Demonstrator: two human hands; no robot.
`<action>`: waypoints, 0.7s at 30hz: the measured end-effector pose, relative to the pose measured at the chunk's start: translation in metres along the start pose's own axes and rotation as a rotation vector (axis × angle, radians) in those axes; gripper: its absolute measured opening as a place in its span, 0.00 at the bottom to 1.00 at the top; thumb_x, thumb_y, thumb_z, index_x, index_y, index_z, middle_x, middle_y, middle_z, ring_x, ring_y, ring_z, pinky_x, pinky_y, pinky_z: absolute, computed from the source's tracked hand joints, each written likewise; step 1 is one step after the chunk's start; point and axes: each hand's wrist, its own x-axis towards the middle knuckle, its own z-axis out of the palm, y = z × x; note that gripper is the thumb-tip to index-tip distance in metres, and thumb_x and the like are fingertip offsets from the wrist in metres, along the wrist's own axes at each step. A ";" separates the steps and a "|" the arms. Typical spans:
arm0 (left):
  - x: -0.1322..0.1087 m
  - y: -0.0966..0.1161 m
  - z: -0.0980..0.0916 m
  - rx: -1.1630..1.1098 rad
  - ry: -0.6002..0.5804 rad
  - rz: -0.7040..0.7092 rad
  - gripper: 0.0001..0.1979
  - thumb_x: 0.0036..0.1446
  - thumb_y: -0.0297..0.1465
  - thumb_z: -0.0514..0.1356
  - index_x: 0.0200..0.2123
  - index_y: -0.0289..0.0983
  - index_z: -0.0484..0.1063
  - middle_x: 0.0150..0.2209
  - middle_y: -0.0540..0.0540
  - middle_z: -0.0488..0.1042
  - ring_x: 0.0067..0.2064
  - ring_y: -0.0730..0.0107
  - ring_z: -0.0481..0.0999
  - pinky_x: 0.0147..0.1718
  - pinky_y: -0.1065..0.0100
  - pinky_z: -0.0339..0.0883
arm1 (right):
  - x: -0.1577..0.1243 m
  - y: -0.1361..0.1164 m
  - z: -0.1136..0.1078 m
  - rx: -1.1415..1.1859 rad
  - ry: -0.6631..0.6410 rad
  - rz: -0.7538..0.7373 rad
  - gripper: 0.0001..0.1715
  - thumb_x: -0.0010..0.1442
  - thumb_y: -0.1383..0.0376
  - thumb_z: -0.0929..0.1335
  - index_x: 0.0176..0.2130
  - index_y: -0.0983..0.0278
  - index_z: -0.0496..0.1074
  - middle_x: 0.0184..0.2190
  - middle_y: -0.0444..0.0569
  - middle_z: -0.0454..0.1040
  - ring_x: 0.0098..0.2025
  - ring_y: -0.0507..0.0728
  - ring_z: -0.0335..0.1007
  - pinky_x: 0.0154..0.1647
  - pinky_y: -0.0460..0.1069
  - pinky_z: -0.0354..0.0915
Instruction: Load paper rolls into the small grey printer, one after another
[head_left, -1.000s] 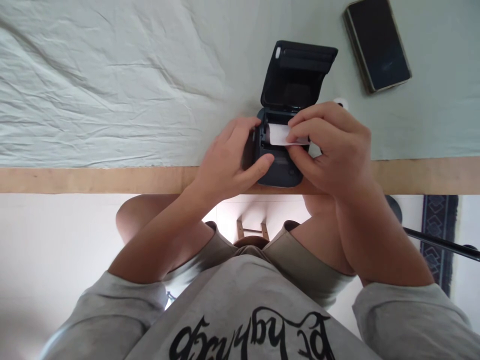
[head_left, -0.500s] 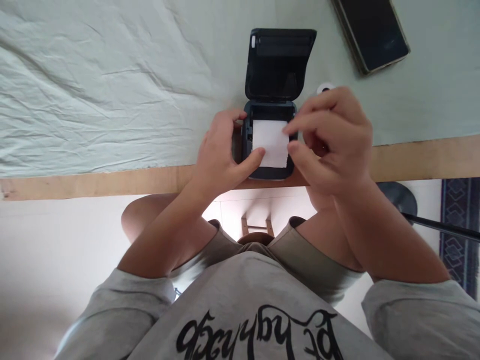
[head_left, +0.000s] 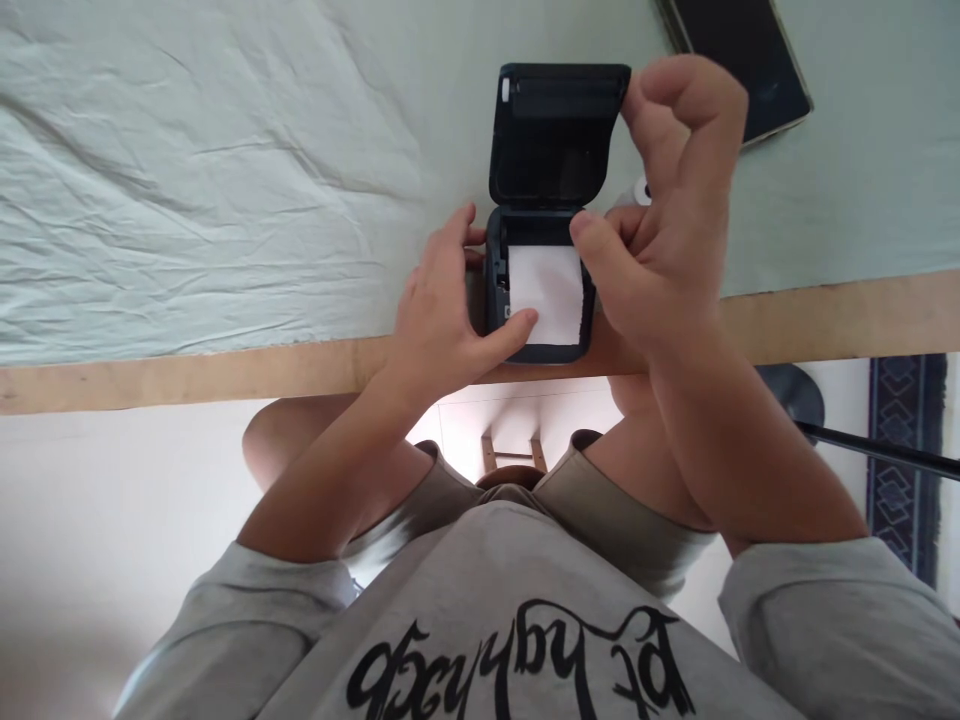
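Note:
A small dark portable printer lies at the table's front edge with its lid raised. White paper, its right edge jagged, fills the compartment. My left hand steadies the printer, fingers along its left side and thumb over the paper's lower left part. At the right is my right hand, fingers spread: an index fingertip meets the lid's far right corner, while the thumb tip is by the hinge at the body's right corner. Its other fingers are curled and partly hidden. Behind that hand, a small white roll shows partly.
A dark phone lies at the back right on the pale green, wrinkled cloth. The wooden table edge runs across in front. Below are my legs, a black stand with a pole and a patterned mat.
My right hand has left the paper's right edge and moved up to the lid, its fingers spreading. My left hand stays on the printer. The paper sits slightly lower.

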 end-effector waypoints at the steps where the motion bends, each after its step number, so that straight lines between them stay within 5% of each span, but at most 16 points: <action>1: 0.000 0.000 0.001 -0.003 0.005 -0.003 0.44 0.55 0.46 0.69 0.68 0.48 0.51 0.63 0.39 0.69 0.58 0.48 0.76 0.56 0.47 0.72 | 0.000 -0.002 0.000 -0.015 0.018 0.014 0.27 0.66 0.72 0.63 0.60 0.50 0.59 0.66 0.49 0.58 0.73 0.60 0.57 0.26 0.44 0.65; 5: 0.000 -0.001 0.002 -0.035 0.012 0.004 0.46 0.55 0.46 0.70 0.70 0.48 0.49 0.62 0.38 0.70 0.58 0.47 0.76 0.56 0.45 0.71 | -0.003 -0.001 0.003 -0.041 0.162 0.026 0.18 0.69 0.67 0.61 0.56 0.52 0.63 0.61 0.52 0.63 0.60 0.58 0.69 0.28 0.46 0.66; 7: 0.001 0.000 0.001 -0.056 0.004 0.015 0.46 0.55 0.46 0.70 0.70 0.50 0.48 0.62 0.38 0.69 0.58 0.47 0.76 0.56 0.45 0.72 | -0.006 0.001 0.003 -0.019 0.186 0.015 0.08 0.70 0.64 0.61 0.48 0.55 0.67 0.47 0.50 0.72 0.42 0.55 0.73 0.27 0.48 0.62; 10: 0.002 0.006 -0.002 -0.069 0.001 0.026 0.41 0.57 0.43 0.68 0.69 0.51 0.52 0.61 0.40 0.70 0.59 0.48 0.75 0.57 0.47 0.71 | -0.011 0.001 0.000 -0.037 0.109 0.037 0.16 0.68 0.62 0.64 0.28 0.60 0.64 0.22 0.42 0.62 0.23 0.50 0.56 0.24 0.49 0.53; 15: 0.010 0.014 -0.006 -0.151 0.009 0.030 0.25 0.62 0.43 0.62 0.60 0.48 0.64 0.57 0.42 0.72 0.59 0.50 0.74 0.58 0.49 0.72 | -0.011 -0.003 -0.010 -0.120 -0.128 0.302 0.34 0.64 0.59 0.69 0.16 0.62 0.50 0.13 0.38 0.47 0.18 0.46 0.43 0.20 0.48 0.38; 21: 0.022 0.015 0.002 -0.206 0.083 -0.054 0.19 0.62 0.47 0.62 0.52 0.50 0.64 0.54 0.45 0.73 0.55 0.54 0.76 0.54 0.51 0.75 | -0.005 0.010 -0.015 -0.047 -0.257 0.389 0.33 0.61 0.57 0.72 0.13 0.62 0.56 0.11 0.40 0.58 0.17 0.46 0.51 0.18 0.46 0.42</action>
